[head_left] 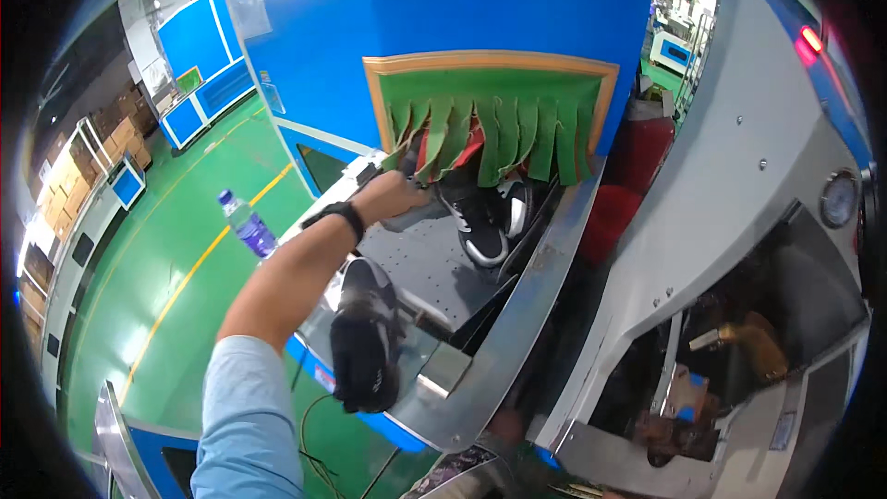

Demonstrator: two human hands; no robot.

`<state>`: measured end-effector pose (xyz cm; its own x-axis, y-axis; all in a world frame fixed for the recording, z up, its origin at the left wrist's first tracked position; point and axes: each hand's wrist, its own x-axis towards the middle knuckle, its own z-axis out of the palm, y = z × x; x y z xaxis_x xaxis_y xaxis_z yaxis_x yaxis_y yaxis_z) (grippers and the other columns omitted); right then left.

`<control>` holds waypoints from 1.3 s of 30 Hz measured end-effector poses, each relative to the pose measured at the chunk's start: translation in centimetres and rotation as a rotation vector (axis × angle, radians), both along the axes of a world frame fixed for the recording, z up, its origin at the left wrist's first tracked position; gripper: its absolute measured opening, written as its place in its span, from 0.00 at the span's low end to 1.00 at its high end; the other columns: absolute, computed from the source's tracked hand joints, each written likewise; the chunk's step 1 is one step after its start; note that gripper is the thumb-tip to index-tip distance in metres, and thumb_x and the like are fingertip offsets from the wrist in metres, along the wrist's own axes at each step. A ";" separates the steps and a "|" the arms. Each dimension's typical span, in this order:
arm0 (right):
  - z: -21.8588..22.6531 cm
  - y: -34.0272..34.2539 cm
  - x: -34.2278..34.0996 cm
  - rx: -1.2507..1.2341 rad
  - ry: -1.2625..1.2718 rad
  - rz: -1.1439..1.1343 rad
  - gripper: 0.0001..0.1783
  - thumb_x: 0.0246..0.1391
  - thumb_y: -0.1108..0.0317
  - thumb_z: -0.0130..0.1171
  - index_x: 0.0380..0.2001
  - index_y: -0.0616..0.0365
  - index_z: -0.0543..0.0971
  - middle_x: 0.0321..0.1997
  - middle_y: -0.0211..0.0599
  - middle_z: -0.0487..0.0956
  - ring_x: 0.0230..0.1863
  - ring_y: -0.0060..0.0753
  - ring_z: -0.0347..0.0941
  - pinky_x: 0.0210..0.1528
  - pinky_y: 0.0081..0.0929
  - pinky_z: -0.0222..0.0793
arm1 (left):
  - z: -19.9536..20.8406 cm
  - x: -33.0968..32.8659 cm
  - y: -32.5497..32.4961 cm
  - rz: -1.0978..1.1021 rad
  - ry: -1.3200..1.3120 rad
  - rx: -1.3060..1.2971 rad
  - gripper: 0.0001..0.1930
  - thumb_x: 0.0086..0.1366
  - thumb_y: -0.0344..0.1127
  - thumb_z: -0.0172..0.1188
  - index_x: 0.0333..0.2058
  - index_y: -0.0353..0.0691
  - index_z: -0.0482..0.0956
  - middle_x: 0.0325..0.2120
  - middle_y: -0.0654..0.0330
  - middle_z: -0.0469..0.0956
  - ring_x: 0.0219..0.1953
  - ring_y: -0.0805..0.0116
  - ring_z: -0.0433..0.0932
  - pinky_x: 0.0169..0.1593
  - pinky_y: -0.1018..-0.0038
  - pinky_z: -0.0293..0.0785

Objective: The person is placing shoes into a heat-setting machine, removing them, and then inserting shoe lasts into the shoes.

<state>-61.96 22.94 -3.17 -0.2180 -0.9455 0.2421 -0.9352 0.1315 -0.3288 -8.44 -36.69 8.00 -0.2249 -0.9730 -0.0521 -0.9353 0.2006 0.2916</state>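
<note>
My left hand (pixel 393 197), with a dark wristband (pixel 344 215), reaches to the left end of a green strip curtain (pixel 499 120). Its fingers are curled at the curtain's lower edge; what they hold is hidden. Just right of them, a black sneaker with white trim (pixel 476 229) pokes out from under the strips, beside another black-and-white shoe (pixel 517 208). Both rest on a grey perforated conveyor surface (pixel 416 259). Closer to me, a black shoe (pixel 365 346) lies on the left side of the metal end. My right hand is out of the picture.
A blue machine housing (pixel 508 0) rises behind the wood-framed opening (pixel 490 57). A purple-labelled plastic bottle (pixel 249 226) stands left of my forearm. Near the conveyor's front end sits a small metal block (pixel 444 370). A large grey machine (pixel 684 194) is close on the right.
</note>
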 end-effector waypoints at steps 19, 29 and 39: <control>1.5 -4.0 -1.8 0.006 0.129 0.142 0.17 0.65 0.58 0.52 0.37 0.59 0.83 0.34 0.48 0.82 0.35 0.49 0.77 0.48 0.49 0.70 | -3.9 -11.0 -4.8 0.469 0.561 -0.043 0.23 0.46 0.38 0.72 0.37 0.27 0.81 0.34 0.47 0.83 0.39 0.55 0.83 0.44 0.66 0.78; 2.8 -4.5 0.2 -0.217 0.219 0.077 0.31 0.71 0.50 0.43 0.25 0.60 0.84 0.26 0.43 0.81 0.25 0.44 0.75 0.29 0.40 0.72 | -7.6 -6.7 -5.7 0.245 0.334 -0.170 0.49 0.41 0.49 0.80 0.54 0.19 0.66 0.51 0.38 0.77 0.55 0.47 0.77 0.57 0.62 0.74; 2.4 -7.2 -0.3 -0.335 0.203 0.122 0.32 0.72 0.49 0.42 0.25 0.60 0.84 0.24 0.43 0.81 0.22 0.44 0.74 0.27 0.40 0.72 | -3.7 -6.1 -6.0 0.096 0.379 0.113 0.39 0.46 0.50 0.76 0.49 0.24 0.77 0.41 0.42 0.83 0.44 0.54 0.83 0.48 0.66 0.77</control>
<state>-62.22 15.79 -0.79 -0.0251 -0.8230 0.5675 -0.9875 -0.0678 -0.1420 -14.55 -42.70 4.32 -0.1572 -0.9834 -0.0906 -0.7702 0.0646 0.6346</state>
